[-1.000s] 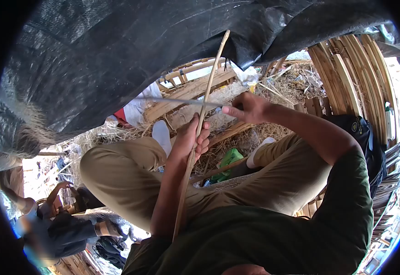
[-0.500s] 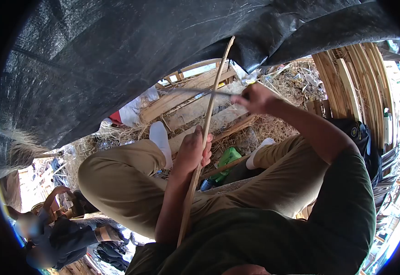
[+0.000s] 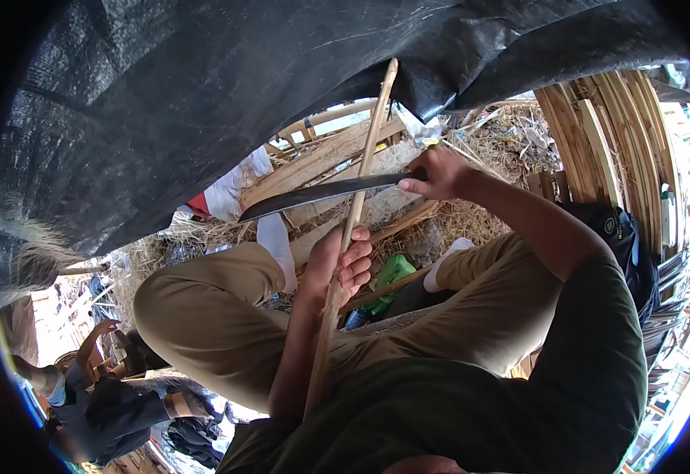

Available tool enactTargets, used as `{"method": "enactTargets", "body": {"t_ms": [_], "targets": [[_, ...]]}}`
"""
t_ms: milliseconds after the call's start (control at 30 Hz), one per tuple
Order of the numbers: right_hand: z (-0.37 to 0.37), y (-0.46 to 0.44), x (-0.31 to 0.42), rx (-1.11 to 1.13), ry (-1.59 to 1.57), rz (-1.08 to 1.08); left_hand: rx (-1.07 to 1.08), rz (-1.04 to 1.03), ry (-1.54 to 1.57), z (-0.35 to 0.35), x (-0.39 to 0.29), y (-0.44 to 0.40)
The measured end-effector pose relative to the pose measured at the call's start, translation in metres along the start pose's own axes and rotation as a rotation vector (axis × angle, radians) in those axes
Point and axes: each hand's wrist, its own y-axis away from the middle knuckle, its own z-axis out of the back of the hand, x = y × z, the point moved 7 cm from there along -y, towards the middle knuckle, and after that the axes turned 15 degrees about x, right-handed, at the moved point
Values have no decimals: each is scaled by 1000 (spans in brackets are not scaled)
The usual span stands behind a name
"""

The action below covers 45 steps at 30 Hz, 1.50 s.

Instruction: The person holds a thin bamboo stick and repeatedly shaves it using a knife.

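A long, thin wooden stick (image 3: 373,133) runs from my lap up toward the black sheet, tilted slightly right at its top. My left hand (image 3: 343,263) is wrapped round it at about its middle. In my right hand (image 3: 439,172) is a machete (image 3: 313,194) with a long dark blade, its handle mostly hidden by my fingers. The blade lies across the stick above my left hand and its tip points left. From this view the blade seems to touch the stick, on the near side or the far side I cannot tell.
A black plastic sheet (image 3: 203,103) hangs low ahead. Wooden planks (image 3: 629,150) are stacked at the right, near a dark bag (image 3: 597,225). Straw and boards (image 3: 305,170) cover the ground, with a green container (image 3: 394,276) between my legs. Another person (image 3: 112,411) sits at lower left.
The machete, blurred before, now shows sharply and sits lower along the stick, its blade broadside to me. My left-hand fingers have turned more into view. The stick's top has shifted slightly left.
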Motion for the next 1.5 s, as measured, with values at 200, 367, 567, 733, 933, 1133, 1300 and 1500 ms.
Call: {"method": "enactTargets", "body": {"t_ms": [200, 367, 567, 733, 933, 1133, 1300, 1500], "targets": [[1, 19, 64, 63, 54, 19, 18, -9, -6, -4, 3, 0], [2, 4, 23, 69, 62, -27, 58, 3, 56, -2, 7, -6], [10, 13, 44, 29, 45, -59, 106, -42, 45, -2, -2, -3], [2, 21, 84, 4, 156, 95, 82, -52, 104, 0, 14, -3], [17, 2, 29, 18, 80, -63, 79, -12, 73, -1, 7, -3], [9, 30, 96, -53, 180, 105, 71, 12, -32, -11, 17, -8], [21, 17, 62, -147, 154, 106, 87, 31, 5, -2, 22, -13], [24, 21, 47, -164, 175, 23, 49, 28, -93, -9, 16, -6]]}}
